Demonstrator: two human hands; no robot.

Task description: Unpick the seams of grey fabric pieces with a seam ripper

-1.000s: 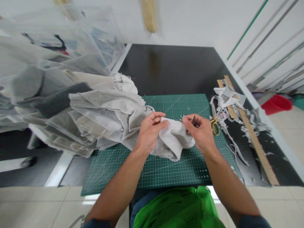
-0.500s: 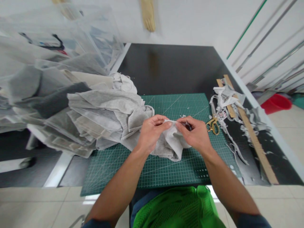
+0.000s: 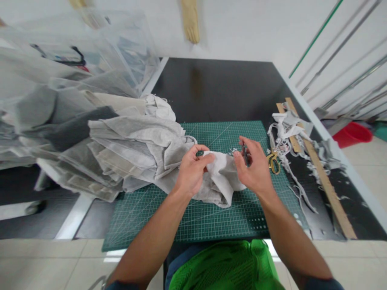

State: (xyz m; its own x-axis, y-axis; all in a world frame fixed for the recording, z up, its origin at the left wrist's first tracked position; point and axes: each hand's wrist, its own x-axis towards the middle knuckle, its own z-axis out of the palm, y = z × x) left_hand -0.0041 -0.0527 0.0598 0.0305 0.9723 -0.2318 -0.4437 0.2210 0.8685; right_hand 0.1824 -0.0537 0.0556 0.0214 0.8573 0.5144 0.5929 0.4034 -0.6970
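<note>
My left hand pinches the upper edge of a light grey piece of fabric between thumb and fingers. The rest of the fabric hangs in folds onto a green cutting mat. Just to the right, my right hand is closed around small dark thread snips, partly hidden by the fingers. Its thumb is close to the fabric's right side; whether it touches cannot be made out. Small white scraps lie on the mat behind the fabric.
A tall heap of grey fabric pieces covers the left side, before a clear plastic box. Gold-handled scissors, fabric scraps and a wooden ruler lie at the right. A red bucket stands beyond the table.
My right hand moved left to the fabric edge beside my left hand, then drew back right with its fingers lifting. My left hand kept its pinch on the fabric.
</note>
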